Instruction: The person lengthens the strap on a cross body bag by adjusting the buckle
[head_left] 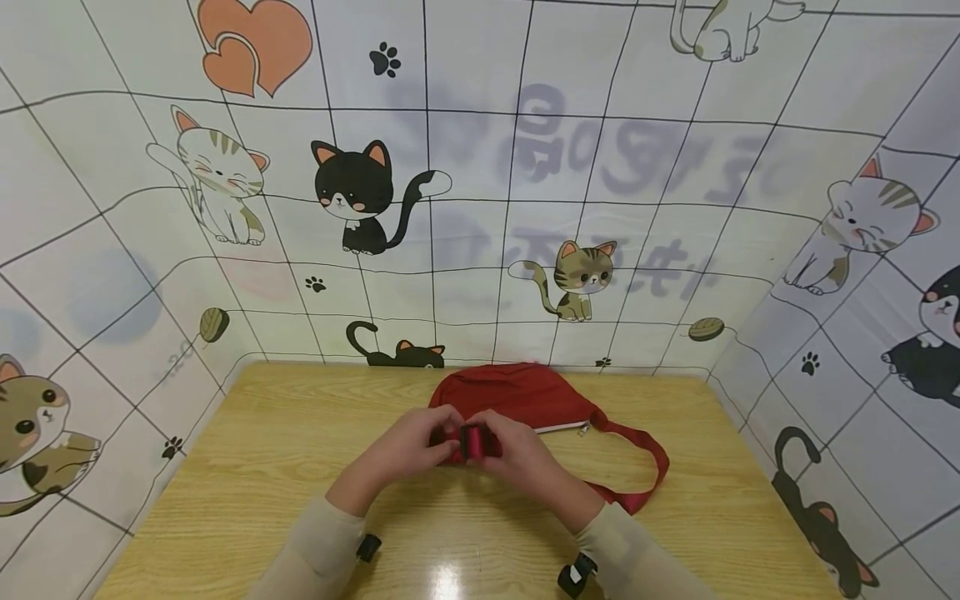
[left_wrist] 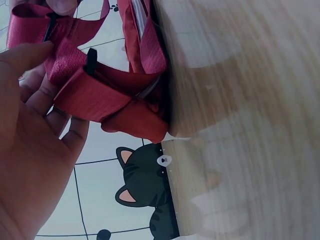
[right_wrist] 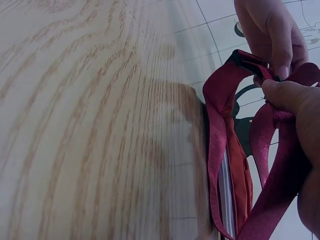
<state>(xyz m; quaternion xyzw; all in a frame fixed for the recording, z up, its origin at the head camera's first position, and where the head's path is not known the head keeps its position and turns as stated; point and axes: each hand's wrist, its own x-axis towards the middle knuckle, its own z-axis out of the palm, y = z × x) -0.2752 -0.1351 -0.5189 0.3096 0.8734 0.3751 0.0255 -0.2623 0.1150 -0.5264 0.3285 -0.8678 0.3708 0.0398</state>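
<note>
Left hand (head_left: 411,443): closed in a pinch, thumb against fingers, on the red strap (head_left: 476,443) by its black buckle (head_left: 464,442).
Right hand (head_left: 521,454): grasping the same strap, just beside the left fingertips.
Red bag (head_left: 517,393): on the table's (head_left: 292,433) far side, beyond both hands.

Booth-like work area, room type indeterminate: cat-print sheeting (head_left: 480,192) borders the tabletop (head_left: 262,450) along its far, left and right edges.
</note>
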